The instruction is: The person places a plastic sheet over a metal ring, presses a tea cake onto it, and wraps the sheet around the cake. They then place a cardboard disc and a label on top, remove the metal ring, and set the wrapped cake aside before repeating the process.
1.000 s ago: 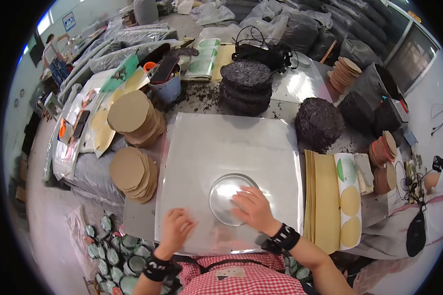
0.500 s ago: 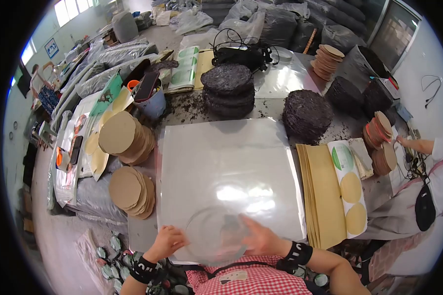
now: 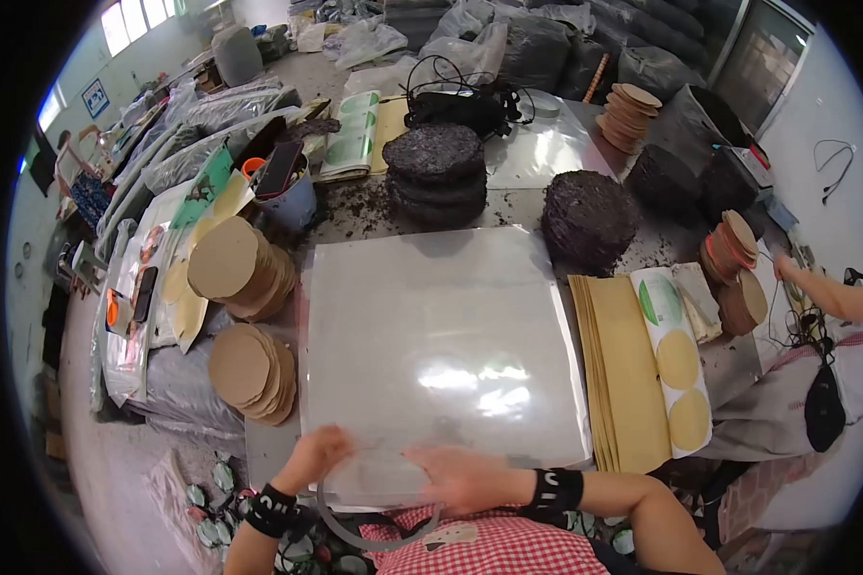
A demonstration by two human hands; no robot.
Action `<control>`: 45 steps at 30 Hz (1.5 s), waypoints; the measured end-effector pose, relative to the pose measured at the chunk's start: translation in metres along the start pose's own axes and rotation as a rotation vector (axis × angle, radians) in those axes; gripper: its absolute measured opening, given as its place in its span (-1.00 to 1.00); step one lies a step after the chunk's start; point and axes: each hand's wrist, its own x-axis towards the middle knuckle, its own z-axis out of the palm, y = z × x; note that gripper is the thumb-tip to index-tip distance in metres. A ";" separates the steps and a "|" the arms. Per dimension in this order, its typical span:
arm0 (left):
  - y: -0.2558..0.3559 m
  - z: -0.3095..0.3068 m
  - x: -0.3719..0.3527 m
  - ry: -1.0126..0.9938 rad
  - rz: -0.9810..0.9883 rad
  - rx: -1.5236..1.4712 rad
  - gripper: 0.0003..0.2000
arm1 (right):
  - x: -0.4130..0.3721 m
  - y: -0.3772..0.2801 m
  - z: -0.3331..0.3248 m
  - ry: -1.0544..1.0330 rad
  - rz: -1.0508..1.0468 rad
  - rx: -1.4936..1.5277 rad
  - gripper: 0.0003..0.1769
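Note:
Low over the front edge of the table, a translucent ring [image 3: 362,542] hangs between my hands, its lower arc in front of the checked apron. It looks like a wide roll of clear tape. At its upper left, my left hand [image 3: 318,456] is closed with the fingertips pinched. My right hand [image 3: 465,477] curls at its right side, the fingers pointing left and slightly blurred; the palm hides part of the ring. Beneath both hands lies a large glossy clear sheet [image 3: 441,316], bright with reflections.
Brown disc stacks [image 3: 249,374] stand left. Dark round cakes [image 3: 436,172] sit at the back, with another dark cake [image 3: 590,220] to the right. Brown paper sheets [image 3: 623,383] and a label strip [image 3: 676,364] lie right. A co-worker's arm [image 3: 829,292] reaches in at far right.
The ring has moved down and left, from over the sheet to the table's front edge. My right hand has shifted left, closer to my left hand, which has risen slightly.

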 end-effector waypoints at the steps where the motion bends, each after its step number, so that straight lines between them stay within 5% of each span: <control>1: 0.039 -0.016 0.019 0.101 0.001 0.035 -0.88 | 0.001 0.004 0.009 0.010 0.075 0.066 -0.48; 3: 0.094 -0.043 0.035 0.240 0.046 0.099 -0.87 | 0.003 0.022 0.026 0.042 0.226 0.192 -0.52; 5: 0.102 -0.042 0.023 0.107 0.191 0.302 -0.87 | -0.020 0.059 0.021 0.272 0.399 -0.063 -0.49; 9: 0.075 0.000 0.010 -0.123 0.259 0.565 -0.90 | -0.023 0.071 -0.036 0.358 0.688 -0.266 -0.31; 13: 0.064 -0.033 0.036 -0.190 0.463 0.579 -0.89 | -0.040 0.051 -0.016 0.248 0.529 -0.413 -0.33; 16: 0.061 -0.108 0.077 0.102 0.238 0.776 -0.88 | -0.132 0.014 0.006 0.059 0.289 -0.282 -0.30; 18: 0.072 -0.149 0.115 0.530 0.256 0.878 -0.77 | -0.170 -0.006 0.008 -0.035 0.173 -0.192 -0.37; 19: 0.091 -0.166 0.132 0.692 0.258 0.746 -0.72 | -0.178 -0.017 -0.001 -0.151 0.286 -0.135 -0.40; 21: 0.050 -0.193 0.157 0.753 0.211 0.940 -0.71 | -0.189 -0.042 -0.016 -0.372 0.517 -0.014 -0.46; 24: 0.039 -0.200 0.168 0.773 0.060 0.860 -0.73 | -0.167 -0.029 -0.055 0.249 0.428 -0.373 -0.59; 26: 0.051 -0.214 0.163 0.779 -0.071 0.734 -0.75 | -0.152 -0.006 -0.070 0.553 0.703 -0.523 -0.70; 28: 0.064 -0.223 0.155 0.820 -0.208 0.625 -0.76 | -0.147 0.018 -0.065 0.587 0.687 -0.526 -0.76; 29: 0.038 -0.237 0.153 0.926 0.122 0.654 -0.75 | -0.148 0.028 -0.069 0.601 0.679 -0.542 -0.79; 30: 0.040 -0.239 0.142 0.997 -0.020 0.728 -0.75 | -0.140 0.032 -0.085 0.584 0.613 -0.542 -0.81; 31: 0.025 -0.243 0.131 1.087 0.183 0.675 -0.74 | -0.126 0.031 -0.098 0.562 0.562 -0.542 -0.82; 33: 0.077 -0.211 0.107 1.065 0.225 0.880 -0.70 | -0.112 0.036 -0.120 0.578 0.524 -0.540 -0.85; 36: 0.077 -0.141 0.080 0.826 0.383 0.946 -0.70 | -0.106 0.086 -0.154 0.692 0.559 -0.540 -0.87; 40: 0.105 -0.058 0.083 0.690 0.366 0.699 -0.73 | -0.075 0.154 -0.236 0.864 0.461 -0.682 -0.91; 45: 0.126 -0.011 0.093 0.613 0.330 0.532 -0.70 | -0.084 0.259 -0.288 0.803 0.720 -0.852 -0.88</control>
